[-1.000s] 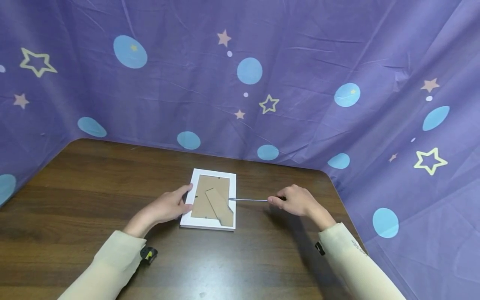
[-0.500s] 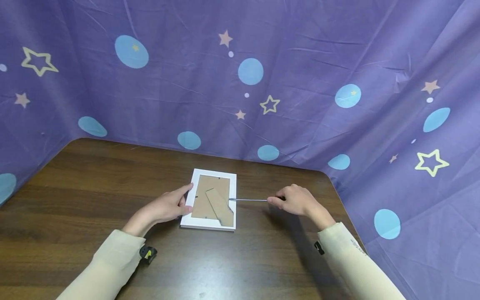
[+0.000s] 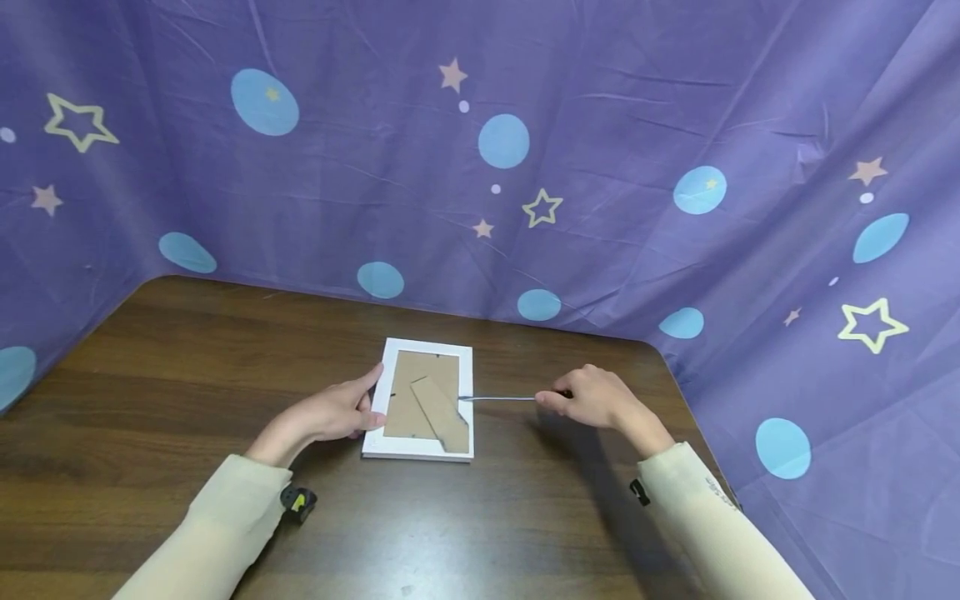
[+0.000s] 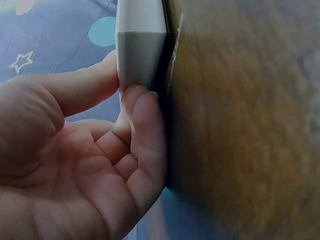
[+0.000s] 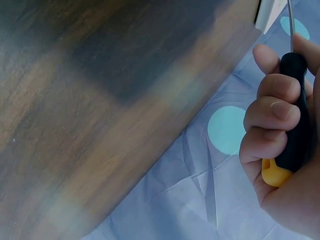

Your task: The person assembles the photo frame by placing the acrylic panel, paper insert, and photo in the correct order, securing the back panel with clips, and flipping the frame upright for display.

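A white picture frame (image 3: 427, 347) lies face down on the table, its brown backing board (image 3: 408, 408) and slanted easel stand (image 3: 438, 412) showing. My left hand (image 3: 339, 410) grips its left side, thumb over the rim. In the left wrist view, the curled fingers (image 4: 147, 135) press against the frame's edge (image 4: 142, 55). My right hand (image 3: 592, 398) holds a screwdriver (image 3: 502, 398) level with the table. Its thin metal shaft reaches left, and the tip is at the inner edge of the right rim. The right wrist view shows fingers wrapped around the black-and-yellow handle (image 5: 299, 145).
Dark wood table (image 3: 210, 375) extends around the frame, with rounded far corners. Behind it and along both sides hangs a purple curtain (image 3: 360, 167) with stars and blue dots. Black straps (image 3: 298, 503) sit at both cuffs.
The head view has shifted slightly. Both hands, the frame and the screwdriver stay almost where they were, with the tip still at the right rim.
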Action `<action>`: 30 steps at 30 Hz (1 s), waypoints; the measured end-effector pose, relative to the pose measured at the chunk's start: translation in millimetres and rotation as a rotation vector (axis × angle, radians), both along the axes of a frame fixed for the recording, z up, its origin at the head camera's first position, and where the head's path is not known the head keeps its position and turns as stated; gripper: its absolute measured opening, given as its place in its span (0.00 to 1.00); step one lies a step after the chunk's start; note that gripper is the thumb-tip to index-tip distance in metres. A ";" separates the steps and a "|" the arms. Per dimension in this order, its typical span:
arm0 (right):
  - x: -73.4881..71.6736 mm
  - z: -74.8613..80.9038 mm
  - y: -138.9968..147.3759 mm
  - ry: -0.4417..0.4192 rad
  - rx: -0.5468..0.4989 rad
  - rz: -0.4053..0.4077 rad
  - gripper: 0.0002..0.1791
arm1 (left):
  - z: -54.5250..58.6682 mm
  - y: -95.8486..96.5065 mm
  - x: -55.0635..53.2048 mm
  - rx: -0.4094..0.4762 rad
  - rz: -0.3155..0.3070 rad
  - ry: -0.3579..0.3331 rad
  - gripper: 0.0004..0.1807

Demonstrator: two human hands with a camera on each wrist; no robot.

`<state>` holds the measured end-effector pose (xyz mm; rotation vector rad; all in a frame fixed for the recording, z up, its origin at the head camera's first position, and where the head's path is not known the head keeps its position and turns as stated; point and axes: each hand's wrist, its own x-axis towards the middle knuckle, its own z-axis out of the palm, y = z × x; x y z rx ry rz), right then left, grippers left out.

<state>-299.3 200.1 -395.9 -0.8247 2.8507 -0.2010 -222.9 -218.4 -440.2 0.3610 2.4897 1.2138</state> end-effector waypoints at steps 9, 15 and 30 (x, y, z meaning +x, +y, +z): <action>-0.6 0.2 5.8 0.010 -0.016 -0.001 0.27 | -0.1 0.3 -3.1 0.016 0.000 -0.038 0.52; 0.5 -3.2 7.0 0.002 -0.029 -0.002 0.27 | -0.5 1.1 -2.6 0.019 0.010 -0.042 0.53; -6.7 -6.8 5.5 -0.001 -0.016 0.029 0.29 | -1.8 -0.3 -6.0 -0.015 -0.024 -0.023 0.51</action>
